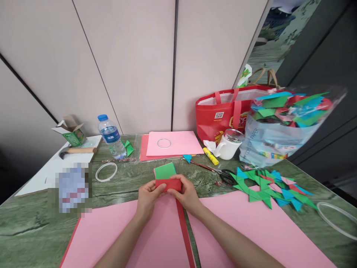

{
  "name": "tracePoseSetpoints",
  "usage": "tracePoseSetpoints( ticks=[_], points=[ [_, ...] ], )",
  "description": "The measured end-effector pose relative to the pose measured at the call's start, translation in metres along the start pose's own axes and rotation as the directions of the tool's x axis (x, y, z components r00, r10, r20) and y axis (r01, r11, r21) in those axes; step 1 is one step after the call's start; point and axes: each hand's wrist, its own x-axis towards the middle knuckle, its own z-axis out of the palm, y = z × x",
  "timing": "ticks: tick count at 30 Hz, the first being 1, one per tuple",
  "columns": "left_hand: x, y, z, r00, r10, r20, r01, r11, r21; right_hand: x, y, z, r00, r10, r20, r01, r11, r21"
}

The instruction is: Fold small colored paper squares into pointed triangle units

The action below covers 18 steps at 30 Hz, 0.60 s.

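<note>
Both of my hands pinch a small folded red paper piece [168, 184] low over the table's middle. My left hand [147, 199] grips its left end with thumb and fingers. My right hand [187, 194] holds its right end. A green paper square [164, 171] lies just behind the red piece, touching it. Under my wrists lie large pink paper sheets [251, 219] with a long red paper strip [185, 230] running toward me between them.
Folded green, blue and red paper shapes [272, 188] lie at right, scissors [223, 174] and a yellow glue stick [210, 156] behind. A white mug [227, 148], red bag [220, 115], clear bag of paper [281, 126], water bottle [111, 136], pink stack [173, 144], white rings [106, 171].
</note>
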Motion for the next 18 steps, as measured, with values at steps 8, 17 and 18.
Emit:
tracePoseSetpoints(
  ticks=[8,17,18],
  points=[
    [-0.001,-0.0013,0.0,0.999,0.014,0.034,-0.014,1.0,-0.003,0.0012,-0.0034,-0.0009,0.998,0.063,0.02,-0.064,0.998,0.015],
    [-0.0026,0.0018,0.0009,0.999,0.018,0.033,-0.019,1.0,0.018,0.0024,-0.0037,0.0016,0.976,0.208,0.059,-0.216,0.953,0.214],
    [-0.0023,0.0018,0.0004,0.999,0.017,0.036,-0.018,1.0,0.023,0.0031,-0.0039,0.0016,0.968,0.234,0.085,-0.249,0.931,0.266]
  ],
)
